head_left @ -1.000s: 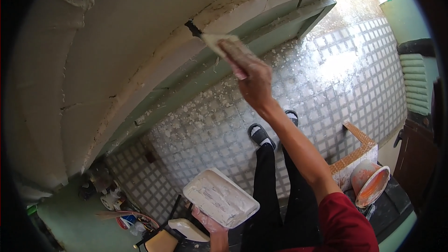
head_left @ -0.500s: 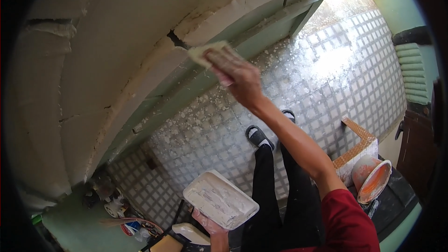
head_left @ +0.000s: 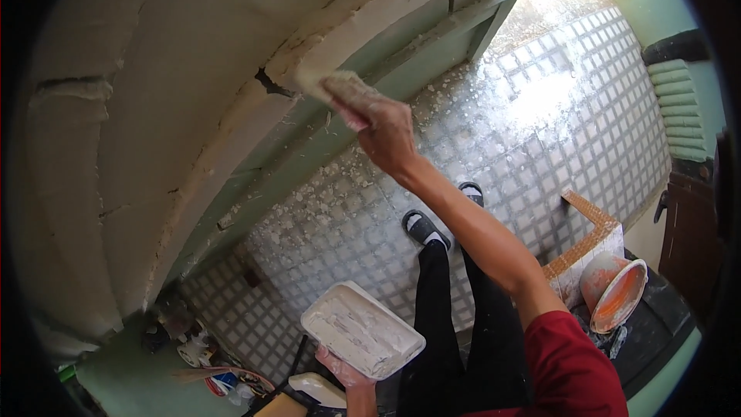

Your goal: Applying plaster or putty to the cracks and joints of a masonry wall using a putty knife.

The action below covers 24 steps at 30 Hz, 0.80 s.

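Observation:
My right hand point(head_left: 382, 131) is raised, its fingers closed round a pale, flat spreader point(head_left: 315, 83), smeared by motion. The spreader's tip is at the pale board edge point(head_left: 332, 50), just right of a dark, jagged hole point(head_left: 274, 83) in it; whether they touch I cannot tell. Low in front of me, my left hand point(head_left: 343, 371) grips a white rectangular tray point(head_left: 318, 310) by its near side, with its fingers partly hidden underneath. Whitish, wet-looking paste point(head_left: 367, 332) is smeared over the tray's inside.
A green panelled surface point(head_left: 309, 135) runs below the board edge. White spatters dot the checkered tile floor point(head_left: 494, 162). An orange, paste-stained bucket point(head_left: 610, 289) lies tipped at the right, beside a brown-edged stand point(head_left: 590, 239). Assorted items point(head_left: 220, 378) sit at the lower left.
My right hand and the spreader have shifted slightly up along the board edge relative to the hole. The view has turned a little. The tray stays in my left hand.

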### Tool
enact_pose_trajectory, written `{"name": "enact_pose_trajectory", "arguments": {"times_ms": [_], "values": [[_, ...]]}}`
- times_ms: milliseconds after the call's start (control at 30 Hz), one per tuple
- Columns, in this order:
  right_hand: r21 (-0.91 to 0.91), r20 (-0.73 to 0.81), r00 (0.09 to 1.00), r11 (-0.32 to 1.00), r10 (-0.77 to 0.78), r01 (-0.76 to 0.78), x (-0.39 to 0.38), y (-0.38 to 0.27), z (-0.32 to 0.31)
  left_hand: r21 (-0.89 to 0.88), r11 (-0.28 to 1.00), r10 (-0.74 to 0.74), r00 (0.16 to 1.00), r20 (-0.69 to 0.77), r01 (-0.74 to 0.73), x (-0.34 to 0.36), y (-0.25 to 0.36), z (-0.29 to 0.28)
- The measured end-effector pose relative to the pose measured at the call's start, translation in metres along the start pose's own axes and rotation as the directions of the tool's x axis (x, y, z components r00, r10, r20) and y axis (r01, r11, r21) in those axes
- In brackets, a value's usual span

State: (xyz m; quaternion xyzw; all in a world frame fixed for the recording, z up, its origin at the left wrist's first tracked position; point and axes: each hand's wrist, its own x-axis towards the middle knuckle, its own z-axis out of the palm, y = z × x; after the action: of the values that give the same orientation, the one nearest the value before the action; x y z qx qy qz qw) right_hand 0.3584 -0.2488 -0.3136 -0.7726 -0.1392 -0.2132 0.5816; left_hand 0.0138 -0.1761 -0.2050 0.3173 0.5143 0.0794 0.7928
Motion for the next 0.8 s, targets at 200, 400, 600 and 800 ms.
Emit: {"name": "enact_pose_trajectory", "arguments": {"times_ms": [200,400,600,800], "values": [[-0.246,-0.144,0.961,0.949,-0.237,0.197,0.03,0.033,-0.043,-0.035,0.999,0.039,0.999,-0.008,-0.039,-0.001,0.0,0.007],[-0.578,0.01,0.824,0.669,-0.567,0.468,0.074,0.104,-0.07,-0.002,0.999,0.033,0.999,-0.003,-0.033,0.001,-0.002,-0.006],[-0.586,0.119,0.842,0.647,-0.527,0.488,0.063,0.135,-0.071,-0.025,0.999,0.034,0.997,-0.066,-0.035,0.001,-0.006,-0.003],[-0.569,0.045,0.8,0.643,-0.598,0.513,0.075,0.109,-0.107,-0.013,0.997,0.071,0.997,-0.026,-0.072,-0.001,-0.003,0.014]]}}
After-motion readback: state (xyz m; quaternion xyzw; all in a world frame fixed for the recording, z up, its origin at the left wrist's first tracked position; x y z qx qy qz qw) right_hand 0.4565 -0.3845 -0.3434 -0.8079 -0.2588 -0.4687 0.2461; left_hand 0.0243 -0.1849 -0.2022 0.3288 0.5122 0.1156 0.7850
